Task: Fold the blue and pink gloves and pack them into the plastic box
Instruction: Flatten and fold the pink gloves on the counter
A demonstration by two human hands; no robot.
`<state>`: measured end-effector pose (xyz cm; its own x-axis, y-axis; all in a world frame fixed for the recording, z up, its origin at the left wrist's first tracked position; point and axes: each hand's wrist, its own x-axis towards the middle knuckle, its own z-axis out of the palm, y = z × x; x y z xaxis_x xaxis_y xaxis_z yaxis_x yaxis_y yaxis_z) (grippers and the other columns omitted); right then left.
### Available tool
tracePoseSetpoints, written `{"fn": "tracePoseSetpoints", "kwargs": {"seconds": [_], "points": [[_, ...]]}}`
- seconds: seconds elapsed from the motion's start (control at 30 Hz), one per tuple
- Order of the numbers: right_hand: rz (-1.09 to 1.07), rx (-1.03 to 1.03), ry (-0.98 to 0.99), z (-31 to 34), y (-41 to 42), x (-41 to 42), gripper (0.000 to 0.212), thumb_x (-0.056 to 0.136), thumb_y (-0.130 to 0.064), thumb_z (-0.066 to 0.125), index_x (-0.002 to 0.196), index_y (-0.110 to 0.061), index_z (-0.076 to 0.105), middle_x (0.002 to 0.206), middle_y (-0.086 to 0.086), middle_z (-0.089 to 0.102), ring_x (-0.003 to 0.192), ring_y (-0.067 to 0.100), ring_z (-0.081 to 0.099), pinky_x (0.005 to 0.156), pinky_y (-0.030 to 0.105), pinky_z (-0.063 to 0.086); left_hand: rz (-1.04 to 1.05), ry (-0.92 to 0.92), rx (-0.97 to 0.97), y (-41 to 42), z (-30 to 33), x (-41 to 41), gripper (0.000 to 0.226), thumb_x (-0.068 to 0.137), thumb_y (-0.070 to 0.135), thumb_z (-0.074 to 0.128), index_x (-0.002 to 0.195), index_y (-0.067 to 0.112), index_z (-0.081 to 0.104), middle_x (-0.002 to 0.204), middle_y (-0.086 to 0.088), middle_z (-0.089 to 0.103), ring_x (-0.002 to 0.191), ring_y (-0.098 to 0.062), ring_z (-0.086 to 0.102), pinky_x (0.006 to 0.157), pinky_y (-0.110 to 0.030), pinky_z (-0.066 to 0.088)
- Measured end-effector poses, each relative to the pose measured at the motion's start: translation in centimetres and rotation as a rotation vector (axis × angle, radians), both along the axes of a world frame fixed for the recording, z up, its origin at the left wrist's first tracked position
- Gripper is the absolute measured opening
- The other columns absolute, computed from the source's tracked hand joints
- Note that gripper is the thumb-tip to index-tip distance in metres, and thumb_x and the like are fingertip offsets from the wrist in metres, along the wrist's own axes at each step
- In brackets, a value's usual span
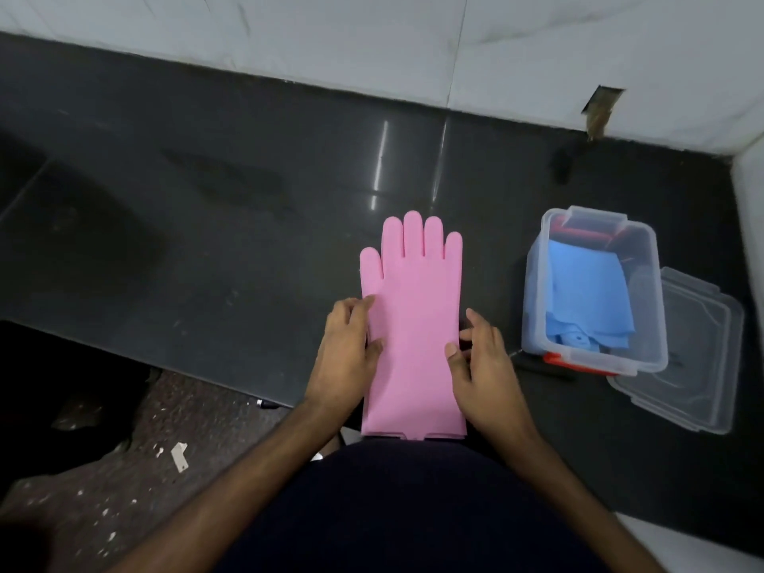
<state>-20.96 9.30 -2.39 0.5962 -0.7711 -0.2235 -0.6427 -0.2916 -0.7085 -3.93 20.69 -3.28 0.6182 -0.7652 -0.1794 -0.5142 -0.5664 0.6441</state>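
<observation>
Where the dark polished counter [231, 225] meets the white tiled wall [372, 39] along the top of the frame, a broken notch in the tile [599, 107] shows at upper right. A speckled floor [136, 461] occupies the lower left. The pink glove [413, 324] lies flat at the centre of the counter, fingers pointing toward the wall, cuff at the counter's near edge. The left hand [343, 357] rests on its left edge and the right hand [483, 366] on its right edge, fingers loosely bent, thumbs on the glove; neither hand clamps it. At centre right stands the clear plastic box [657, 308], with the folded blue glove [583, 299] inside. The lid [703, 366] lies just beside the box, at lower right. Red and black items behind the blue glove cannot be identified. A dark object at the box's near corner is blurred.
</observation>
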Motion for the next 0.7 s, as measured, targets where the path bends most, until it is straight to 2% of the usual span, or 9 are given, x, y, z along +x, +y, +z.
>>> {"fn": "tracePoseSetpoints", "kwargs": {"seconds": [0.1,0.17,0.27,0.37,0.47,0.63,0.7], "points": [[0.028,0.043,0.027,0.0,0.6,-0.6,0.054,0.107,-0.024,0.046,0.157,-0.013,0.029,0.127,0.003,0.060,0.111,0.015,0.059,0.089,0.027,0.043,0.122,0.096,-0.017,0.9,0.1,-0.4,0.044,0.096,0.010,0.071,0.135,0.019,0.055,0.125,0.002,0.057,0.110,-0.013,0.058,0.097,-0.022,0.051],[0.000,0.052,0.007,-0.2,0.6,-1.3,0.043,0.106,-0.019,0.048,0.148,-0.013,0.044,0.122,0.002,0.066,0.111,0.019,0.063,0.090,0.029,0.047,0.204,0.162,-0.028,1.4,0.3,-0.8,0.027,0.094,0.018,0.076,0.114,0.023,0.058,0.104,0.007,0.065,0.090,-0.005,0.062,0.076,-0.010,0.051],[-0.044,0.073,-0.047,-0.4,0.4,-2.4,0.023,0.101,-0.012,0.056,0.121,-0.016,0.068,0.108,-0.003,0.074,0.098,0.015,0.069,0.089,0.039,0.057,0.246,0.207,0.012,2.3,0.3,-1.5,0.018,0.092,0.029,0.080,0.099,0.025,0.064,0.089,0.010,0.069,0.079,-0.002,0.064,0.065,-0.003,0.048],[-0.110,0.187,-0.075,-0.5,0.5,-2.3,0.013,0.097,-0.019,0.067,0.108,-0.015,0.072,0.091,-0.005,0.075,0.085,0.013,0.071,0.082,0.045,0.061,0.284,0.217,0.048,2.8,0.3,-1.7,0.016,0.092,0.032,0.081,0.093,0.021,0.068,0.083,0.009,0.070,0.074,-0.002,0.064,0.061,-0.004,0.047],[-0.096,0.180,-0.072,-0.4,0.8,-2.2,0.009,0.097,-0.027,0.068,0.099,-0.019,0.071,0.082,-0.009,0.073,0.075,0.008,0.070,0.076,0.041,0.062,0.291,0.215,0.067,2.9,0.3,-1.7,0.017,0.091,0.032,0.081,0.088,0.021,0.069,0.080,0.008,0.070,0.071,-0.004,0.063,0.058,-0.005,0.047],[0.011,0.114,0.026,0.1,0.8,-2.2,0.012,0.099,-0.030,0.063,0.104,-0.019,0.066,0.086,-0.010,0.071,0.079,0.005,0.067,0.073,0.030,0.059,0.250,0.147,0.078,2.9,0.5,-2.0,0.022,0.090,0.038,0.081,0.085,0.022,0.068,0.080,0.008,0.069,0.072,-0.009,0.065,0.060,-0.020,0.053],[0.030,0.138,0.060,0.2,0.6,-2.0,0.012,0.100,-0.027,0.063,0.108,-0.018,0.065,0.089,-0.007,0.072,0.081,0.009,0.069,0.077,0.034,0.061,0.266,0.186,0.112,3.0,0.4,-1.9,0.026,0.090,0.043,0.080,0.078,0.022,0.070,0.074,0.008,0.071,0.067,-0.010,0.067,0.057,-0.027,0.058]]}}
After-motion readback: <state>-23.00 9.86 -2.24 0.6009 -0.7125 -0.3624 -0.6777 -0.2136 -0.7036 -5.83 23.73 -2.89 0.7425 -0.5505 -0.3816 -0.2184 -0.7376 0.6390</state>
